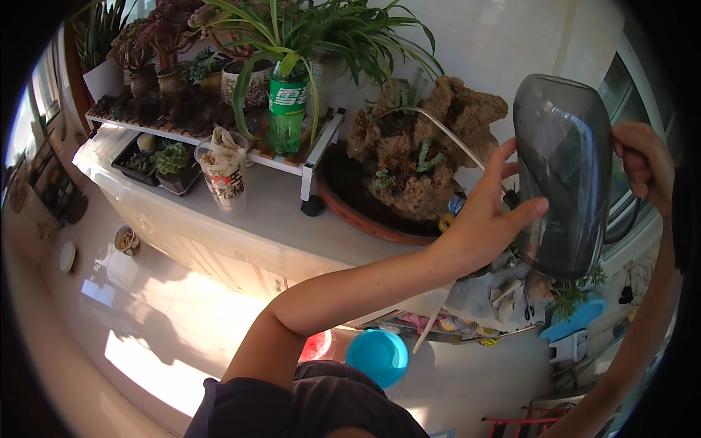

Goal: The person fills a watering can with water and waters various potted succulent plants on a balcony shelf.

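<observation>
A translucent grey watering can [564, 175] is tilted between my hands, its body high over the right end of the counter. From it a thin metal spout [457, 139] runs up and left, ending at the upper part of a porous planted rock [421, 186]. My left hand [487, 213] spreads along the can's left side, thumb lying across the front. My right hand [643, 159] curls its fingers at the can's upper right, where a dark handle loops below. The rock sits in a shallow reddish-brown oval basin [378, 234]. Small succulents grow from its hollows.
On the counter [274, 219] stand a wheeled plant rack [323, 143], a green plastic bottle [287, 117] holding a spider plant, and a printed plastic cup [224, 180]. Potted succulents [172, 157] sit left. A blue basin [377, 356] rests below. Scissors [529, 312] lie right.
</observation>
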`<action>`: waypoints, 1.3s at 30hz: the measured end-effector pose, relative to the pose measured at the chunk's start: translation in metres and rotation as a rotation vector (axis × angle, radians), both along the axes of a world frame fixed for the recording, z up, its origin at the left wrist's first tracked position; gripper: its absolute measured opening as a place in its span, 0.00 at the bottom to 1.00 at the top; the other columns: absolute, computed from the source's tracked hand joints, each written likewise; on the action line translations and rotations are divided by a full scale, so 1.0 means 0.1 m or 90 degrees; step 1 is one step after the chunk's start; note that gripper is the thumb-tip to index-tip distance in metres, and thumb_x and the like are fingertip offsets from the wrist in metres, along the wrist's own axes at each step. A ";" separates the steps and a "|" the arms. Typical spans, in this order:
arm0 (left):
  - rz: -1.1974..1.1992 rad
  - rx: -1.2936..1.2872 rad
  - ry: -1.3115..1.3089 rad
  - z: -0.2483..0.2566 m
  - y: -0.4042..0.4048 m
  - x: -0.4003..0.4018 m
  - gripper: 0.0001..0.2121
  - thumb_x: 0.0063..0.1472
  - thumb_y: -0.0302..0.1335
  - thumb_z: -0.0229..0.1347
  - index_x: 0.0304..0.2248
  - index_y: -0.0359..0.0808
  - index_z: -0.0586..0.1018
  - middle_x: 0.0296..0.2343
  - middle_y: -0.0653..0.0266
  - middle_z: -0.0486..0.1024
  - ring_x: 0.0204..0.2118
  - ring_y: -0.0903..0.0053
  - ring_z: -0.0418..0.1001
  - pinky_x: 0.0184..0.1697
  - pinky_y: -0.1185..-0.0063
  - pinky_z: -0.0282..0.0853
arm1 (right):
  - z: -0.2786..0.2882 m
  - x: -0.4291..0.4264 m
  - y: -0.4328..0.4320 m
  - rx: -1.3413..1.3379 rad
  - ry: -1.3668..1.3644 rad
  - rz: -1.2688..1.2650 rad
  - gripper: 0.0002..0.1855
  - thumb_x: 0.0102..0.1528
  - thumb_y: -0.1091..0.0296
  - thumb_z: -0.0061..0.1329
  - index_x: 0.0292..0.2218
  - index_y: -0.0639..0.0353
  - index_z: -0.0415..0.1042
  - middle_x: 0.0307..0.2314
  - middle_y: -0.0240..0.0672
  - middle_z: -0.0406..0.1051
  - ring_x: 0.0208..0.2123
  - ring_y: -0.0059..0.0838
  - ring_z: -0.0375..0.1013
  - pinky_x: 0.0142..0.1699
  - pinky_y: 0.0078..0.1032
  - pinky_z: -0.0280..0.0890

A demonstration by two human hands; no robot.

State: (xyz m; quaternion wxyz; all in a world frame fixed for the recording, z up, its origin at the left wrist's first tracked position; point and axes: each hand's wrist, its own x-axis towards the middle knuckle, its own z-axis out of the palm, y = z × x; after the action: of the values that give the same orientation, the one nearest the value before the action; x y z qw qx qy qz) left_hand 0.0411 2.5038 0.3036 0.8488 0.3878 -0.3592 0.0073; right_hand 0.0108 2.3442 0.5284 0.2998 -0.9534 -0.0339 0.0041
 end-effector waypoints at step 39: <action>0.001 -0.006 -0.039 0.30 0.08 0.44 0.35 0.56 0.30 0.54 0.57 0.38 0.46 0.50 0.53 0.56 0.51 0.70 0.57 0.49 0.76 0.62 | 0.40 0.31 0.09 -0.058 -0.061 -0.097 0.17 0.55 0.51 0.39 0.21 0.51 0.56 0.08 0.17 0.44 0.07 0.10 0.41 0.11 0.14 0.39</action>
State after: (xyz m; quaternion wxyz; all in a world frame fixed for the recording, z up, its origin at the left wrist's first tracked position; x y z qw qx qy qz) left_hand 0.0853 2.5118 0.3336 0.8395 0.3834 -0.3844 0.0215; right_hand 0.0415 2.3536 0.5689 0.2539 -0.9649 0.0246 -0.0629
